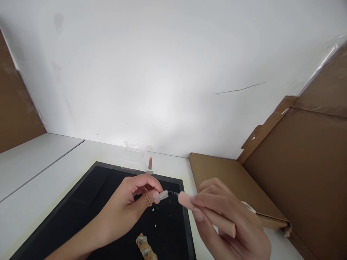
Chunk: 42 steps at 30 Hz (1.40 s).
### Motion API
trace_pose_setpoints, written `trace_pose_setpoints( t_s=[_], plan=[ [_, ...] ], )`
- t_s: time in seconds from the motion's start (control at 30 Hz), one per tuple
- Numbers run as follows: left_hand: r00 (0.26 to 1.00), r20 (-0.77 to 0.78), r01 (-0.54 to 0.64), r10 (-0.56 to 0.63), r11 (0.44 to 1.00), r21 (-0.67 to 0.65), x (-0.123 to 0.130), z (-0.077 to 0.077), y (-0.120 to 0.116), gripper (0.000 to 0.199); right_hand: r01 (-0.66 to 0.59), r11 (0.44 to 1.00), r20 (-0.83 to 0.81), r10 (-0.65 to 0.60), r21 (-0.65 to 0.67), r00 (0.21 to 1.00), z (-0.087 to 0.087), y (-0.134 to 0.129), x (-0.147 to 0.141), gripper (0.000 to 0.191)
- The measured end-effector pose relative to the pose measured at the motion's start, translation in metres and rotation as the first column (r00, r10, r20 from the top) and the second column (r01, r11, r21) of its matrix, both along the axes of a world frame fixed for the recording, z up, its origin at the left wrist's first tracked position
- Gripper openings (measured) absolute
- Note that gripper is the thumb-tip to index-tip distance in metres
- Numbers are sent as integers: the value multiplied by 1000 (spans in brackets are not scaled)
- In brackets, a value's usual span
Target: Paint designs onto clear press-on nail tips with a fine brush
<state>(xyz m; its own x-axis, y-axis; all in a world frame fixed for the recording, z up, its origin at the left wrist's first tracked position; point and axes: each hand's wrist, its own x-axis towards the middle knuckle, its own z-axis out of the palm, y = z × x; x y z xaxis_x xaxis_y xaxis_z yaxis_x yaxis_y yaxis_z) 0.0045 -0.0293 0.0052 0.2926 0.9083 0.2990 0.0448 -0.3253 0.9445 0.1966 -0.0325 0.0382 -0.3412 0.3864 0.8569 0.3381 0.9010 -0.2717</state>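
Note:
My left hand [135,202] is closed in a pinch on a small clear, whitish false nail [162,196] that points to the right. My right hand [227,216] grips the long peach handle of a nail polish brush [187,200]. Its thin dark brush end reaches left to the dark far end of the false nail; I cannot tell exactly where one stops and the other begins. Below them a tan, irregular strip [143,245] carries clear pieces on top, cut off by the bottom edge. Both hands are above a black mat [89,202].
A small bottle with a pinkish cap [150,164] stands at the mat's back edge. Behind it lies a clear flat piece [135,150]. White specks dot the mat. A flat cardboard box [217,169] lies at right, beside a tall cardboard wall [311,155]. A white wall [162,72] rises behind.

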Motion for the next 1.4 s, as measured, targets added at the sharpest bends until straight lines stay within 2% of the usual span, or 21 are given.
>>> trace_pose_setpoints(
  t_s=[0.1,0.27,0.47,0.57,0.67,0.77,0.87,0.97,1.07,1.27,1.4],
  plan=[
    [998,55,33,-30,997,-64,-1,-1,1,11,29,1000,-47,-29,6,998,-2,0,1,27],
    [991,114,77,-65,992,-96,-2,-1,4,11,-75,997,-45,75,8,996,-2,-5,-3,27],
    [991,118,74,-61,991,-110,-2,-2,3,11,23,1000,-56,-23,-5,998,0,-2,0,27],
    [991,120,72,-58,990,-119,-2,-3,3,11,-41,999,-73,41,-7,996,1,-2,0,27],
    [990,128,77,-62,990,-118,-1,-3,4,10,-113,994,-15,113,9,993,1,-3,-2,25],
    [987,145,87,-69,989,-122,-1,0,5,11,-28,999,14,28,30,1000,1,-1,-2,25],
    [983,158,116,-94,984,-136,0,2,5,13,34,998,-26,-32,53,999,0,1,0,26],
    [979,168,136,-112,981,-138,-1,3,6,12,-27,997,-59,31,70,998,0,1,0,24],
    [977,179,145,-120,981,-133,-2,2,5,12,-102,992,-14,104,79,994,0,-1,-3,25],
    [983,161,117,-94,984,-138,-1,0,3,12,-1,999,-63,4,52,998,0,0,0,26],
    [990,126,84,-71,991,-103,0,-1,4,10,-99,993,-51,102,60,993,2,1,0,27]
  ],
)
